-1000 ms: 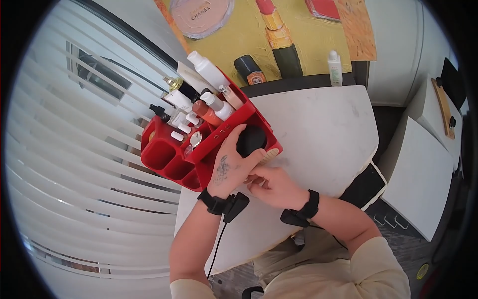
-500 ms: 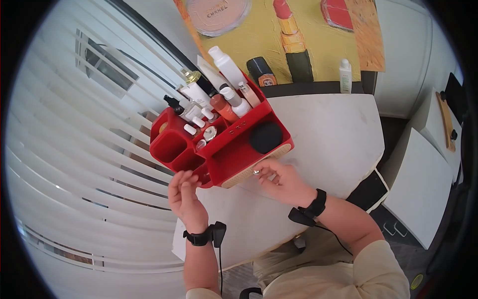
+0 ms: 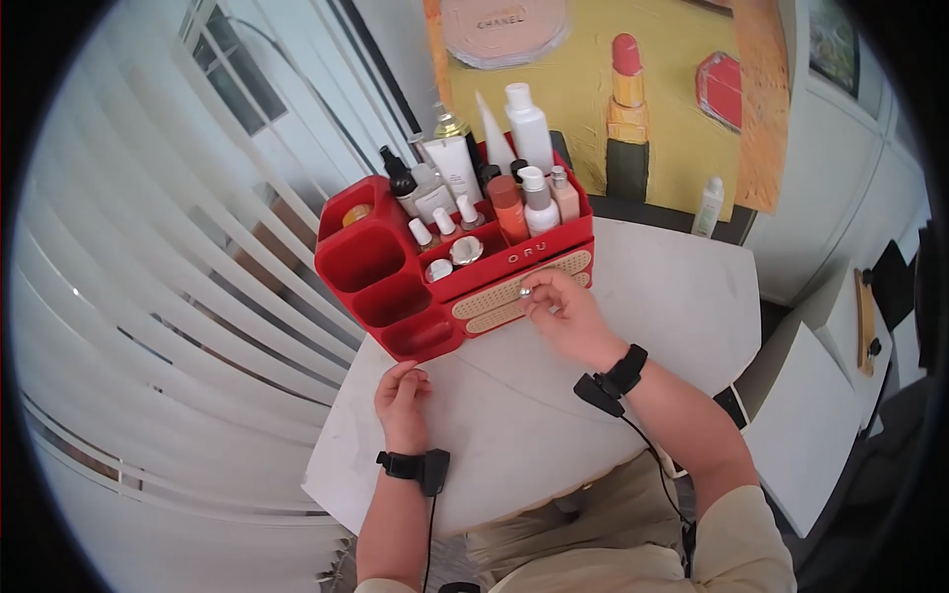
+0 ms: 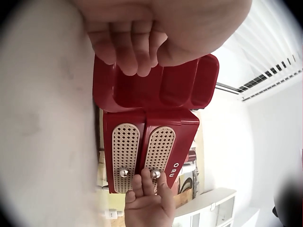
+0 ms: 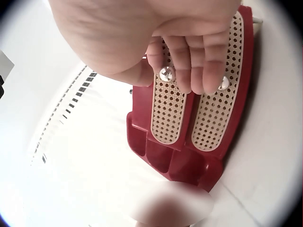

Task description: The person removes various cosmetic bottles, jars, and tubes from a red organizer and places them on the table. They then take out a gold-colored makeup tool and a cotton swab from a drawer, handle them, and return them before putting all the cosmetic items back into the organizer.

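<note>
A red cosmetics organizer stands on the white table, with two drawers fronted in beige woven mesh. Both drawers are in. My right hand is at the upper drawer, its thumb and fingertips around the small silver drawer knob. In the right wrist view the lower knob shows beside my other fingers. My left hand holds nothing, its fingers loosely curled close to the organizer's front left corner. In the left wrist view the upper drawer front and the lower drawer front lie side by side.
Bottles, tubes and jars fill the organizer's upper part, among them a white bottle and an orange bottle. Slatted blinds hang on the left. A small bottle stands beyond the table, before a makeup painting.
The upper drawer, pulled out before with a black round item inside, is now pushed in. My left hand has left that item and drawn back to the left; my right hand moved in with the knob.
</note>
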A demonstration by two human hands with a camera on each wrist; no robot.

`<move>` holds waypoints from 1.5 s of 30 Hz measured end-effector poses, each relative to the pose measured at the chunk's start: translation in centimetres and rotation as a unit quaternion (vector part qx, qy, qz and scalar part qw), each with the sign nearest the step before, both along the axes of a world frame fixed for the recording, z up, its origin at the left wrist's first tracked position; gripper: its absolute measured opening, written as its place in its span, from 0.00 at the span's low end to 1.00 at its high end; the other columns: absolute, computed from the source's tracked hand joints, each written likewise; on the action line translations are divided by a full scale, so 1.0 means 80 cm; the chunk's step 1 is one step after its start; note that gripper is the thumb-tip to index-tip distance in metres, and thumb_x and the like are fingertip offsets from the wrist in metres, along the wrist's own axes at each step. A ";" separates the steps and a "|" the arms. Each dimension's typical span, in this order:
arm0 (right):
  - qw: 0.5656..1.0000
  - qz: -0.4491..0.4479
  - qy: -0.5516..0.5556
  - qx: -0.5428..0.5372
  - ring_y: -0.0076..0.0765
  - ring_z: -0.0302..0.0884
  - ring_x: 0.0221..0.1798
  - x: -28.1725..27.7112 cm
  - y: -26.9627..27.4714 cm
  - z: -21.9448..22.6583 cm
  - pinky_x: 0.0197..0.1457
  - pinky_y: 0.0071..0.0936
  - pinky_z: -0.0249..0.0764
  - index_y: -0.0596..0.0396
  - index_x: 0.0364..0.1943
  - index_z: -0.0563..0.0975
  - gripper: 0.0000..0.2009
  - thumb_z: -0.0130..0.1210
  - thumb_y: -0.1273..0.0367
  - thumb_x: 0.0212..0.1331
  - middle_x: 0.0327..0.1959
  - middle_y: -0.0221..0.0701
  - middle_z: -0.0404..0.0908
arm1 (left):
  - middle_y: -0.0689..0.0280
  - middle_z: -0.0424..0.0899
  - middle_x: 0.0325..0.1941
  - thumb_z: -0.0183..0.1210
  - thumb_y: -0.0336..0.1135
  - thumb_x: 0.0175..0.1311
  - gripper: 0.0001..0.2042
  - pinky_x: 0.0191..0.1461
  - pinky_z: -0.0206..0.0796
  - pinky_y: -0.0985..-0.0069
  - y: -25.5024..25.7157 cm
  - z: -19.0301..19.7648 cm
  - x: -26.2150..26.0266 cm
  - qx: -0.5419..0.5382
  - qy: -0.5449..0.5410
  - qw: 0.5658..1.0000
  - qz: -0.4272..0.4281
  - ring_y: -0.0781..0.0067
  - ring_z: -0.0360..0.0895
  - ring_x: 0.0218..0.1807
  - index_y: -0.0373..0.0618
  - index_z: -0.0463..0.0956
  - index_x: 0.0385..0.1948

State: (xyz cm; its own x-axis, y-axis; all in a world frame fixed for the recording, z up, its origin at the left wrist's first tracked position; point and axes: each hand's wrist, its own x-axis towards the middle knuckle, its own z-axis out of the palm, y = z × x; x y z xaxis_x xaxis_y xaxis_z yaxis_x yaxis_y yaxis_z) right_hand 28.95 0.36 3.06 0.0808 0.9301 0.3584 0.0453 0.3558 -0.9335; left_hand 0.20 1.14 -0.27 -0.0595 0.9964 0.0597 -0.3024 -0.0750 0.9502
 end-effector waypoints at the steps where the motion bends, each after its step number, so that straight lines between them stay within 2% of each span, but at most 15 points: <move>1: 1.000 0.015 0.022 0.002 0.22 0.77 0.46 0.000 0.005 0.001 0.44 0.22 0.74 0.54 0.51 0.73 0.14 0.53 0.77 0.61 0.39 0.28 0.79 | 0.65 0.81 0.36 0.52 0.26 0.67 0.08 0.40 0.69 0.79 0.000 0.001 0.000 -0.008 0.016 1.000 -0.022 0.76 0.76 0.34 0.39 0.77 0.44; 5: 0.994 0.068 0.083 -0.022 0.24 0.78 0.49 0.005 0.003 -0.004 0.46 0.23 0.75 0.54 0.55 0.71 0.17 0.50 0.79 0.61 0.44 0.30 0.80 | 0.65 0.81 0.36 0.52 0.26 0.67 0.08 0.42 0.69 0.80 -0.001 0.005 0.002 -0.020 0.030 0.999 -0.033 0.76 0.76 0.35 0.39 0.77 0.44; 11: 0.993 0.045 0.099 -0.042 0.26 0.79 0.41 0.026 -0.007 -0.017 0.41 0.25 0.76 0.58 0.49 0.75 0.11 0.45 0.76 0.65 0.37 0.31 0.82 | 0.66 0.81 0.36 0.52 0.27 0.68 0.08 0.46 0.70 0.79 0.001 0.004 -0.004 -0.008 0.052 0.996 -0.067 0.76 0.76 0.37 0.38 0.77 0.46; 13: 0.993 -0.037 0.112 -0.025 0.22 0.76 0.31 0.038 -0.004 -0.023 0.33 0.20 0.72 0.59 0.42 0.77 0.09 0.45 0.72 0.67 0.29 0.29 0.80 | 0.66 0.81 0.37 0.52 0.27 0.69 0.09 0.47 0.70 0.79 0.000 0.011 -0.003 -0.029 0.058 0.997 -0.053 0.77 0.76 0.38 0.39 0.76 0.47; 16: 0.981 -0.124 0.146 0.025 0.17 0.68 0.24 0.054 -0.004 -0.023 0.26 0.15 0.63 0.57 0.36 0.77 0.08 0.47 0.70 0.67 0.23 0.25 0.75 | 0.65 0.81 0.40 0.51 0.26 0.68 0.10 0.47 0.70 0.77 0.002 0.007 -0.004 -0.020 0.046 0.997 -0.057 0.76 0.76 0.39 0.38 0.76 0.47; 17: 0.982 -0.120 0.144 0.021 0.17 0.68 0.24 0.058 -0.006 -0.025 0.26 0.15 0.63 0.57 0.36 0.77 0.08 0.47 0.70 0.67 0.23 0.25 0.75 | 0.65 0.81 0.40 0.51 0.26 0.68 0.10 0.47 0.70 0.77 0.000 0.006 -0.005 -0.023 0.044 0.997 -0.053 0.76 0.76 0.39 0.38 0.76 0.47; 20: 0.942 -0.270 0.188 0.067 0.13 0.64 0.23 0.073 0.004 -0.027 0.24 0.13 0.55 0.54 0.34 0.76 0.06 0.49 0.69 0.66 0.21 0.20 0.70 | 0.66 0.81 0.40 0.51 0.25 0.67 0.10 0.46 0.71 0.77 0.006 0.008 -0.005 -0.017 0.015 0.999 -0.022 0.76 0.76 0.38 0.39 0.76 0.47; 23: 0.915 -0.353 0.194 0.036 0.16 0.69 0.30 0.083 0.016 -0.032 0.29 0.14 0.61 0.53 0.39 0.76 0.06 0.50 0.68 0.65 0.28 0.22 0.74 | 0.66 0.80 0.39 0.51 0.24 0.65 0.10 0.46 0.71 0.77 0.010 -0.003 -0.009 -0.018 -0.001 1.000 0.023 0.76 0.76 0.38 0.40 0.76 0.45; 24: 0.914 -0.353 0.195 0.039 0.16 0.69 0.30 0.086 0.020 -0.035 0.29 0.14 0.61 0.53 0.39 0.76 0.06 0.50 0.68 0.65 0.28 0.22 0.74 | 0.66 0.80 0.40 0.52 0.24 0.64 0.10 0.45 0.71 0.77 0.011 -0.004 -0.011 -0.010 -0.002 0.999 0.040 0.76 0.76 0.38 0.40 0.75 0.45; 26: 0.921 -0.351 0.168 -0.018 0.21 0.72 0.43 0.088 0.026 -0.041 0.44 0.23 0.69 0.53 0.50 0.75 0.13 0.51 0.64 0.66 0.42 0.25 0.78 | 0.66 0.79 0.40 0.52 0.24 0.63 0.10 0.45 0.70 0.77 0.013 -0.007 -0.014 0.001 -0.002 0.998 0.056 0.76 0.75 0.38 0.40 0.75 0.45; 27: 0.921 -0.351 0.169 -0.016 0.21 0.72 0.43 0.088 0.028 -0.043 0.44 0.23 0.69 0.53 0.50 0.75 0.13 0.51 0.64 0.66 0.42 0.25 0.78 | 0.65 0.78 0.44 0.51 0.23 0.63 0.12 0.49 0.70 0.75 0.013 -0.008 -0.016 0.005 0.003 0.997 0.082 0.75 0.75 0.43 0.40 0.73 0.47; 29: 0.939 -0.301 0.152 -0.066 0.26 0.71 0.52 0.085 0.030 -0.044 0.57 0.30 0.66 0.52 0.57 0.73 0.18 0.50 0.60 0.67 0.50 0.28 0.77 | 0.65 0.77 0.48 0.51 0.23 0.62 0.14 0.53 0.69 0.74 0.013 -0.007 -0.017 0.013 0.008 0.994 0.106 0.73 0.75 0.47 0.40 0.72 0.49; 31: 0.945 -0.286 0.143 -0.071 0.26 0.72 0.52 0.078 0.027 -0.039 0.57 0.29 0.67 0.54 0.57 0.73 0.18 0.50 0.60 0.68 0.51 0.29 0.78 | 0.60 0.72 0.61 0.49 0.23 0.62 0.20 0.65 0.63 0.70 0.011 -0.001 -0.015 0.018 0.020 0.989 0.144 0.67 0.71 0.61 0.40 0.67 0.58; 34: 0.955 -0.256 0.129 -0.075 0.26 0.72 0.52 0.074 0.027 -0.043 0.57 0.28 0.67 0.56 0.57 0.74 0.19 0.48 0.59 0.70 0.51 0.29 0.78 | 0.60 0.64 0.70 0.51 0.26 0.63 0.26 0.67 0.60 0.69 0.009 0.001 -0.015 0.022 0.013 0.993 0.119 0.64 0.62 0.71 0.43 0.62 0.66; 45: 0.965 -0.223 0.116 -0.075 0.24 0.73 0.48 0.079 0.031 -0.054 0.57 0.26 0.68 0.60 0.53 0.76 0.19 0.46 0.58 0.72 0.45 0.29 0.80 | 0.54 0.59 0.74 0.48 0.23 0.64 0.30 0.75 0.50 0.67 0.007 0.011 -0.011 0.013 -0.014 0.999 0.026 0.61 0.54 0.76 0.39 0.53 0.71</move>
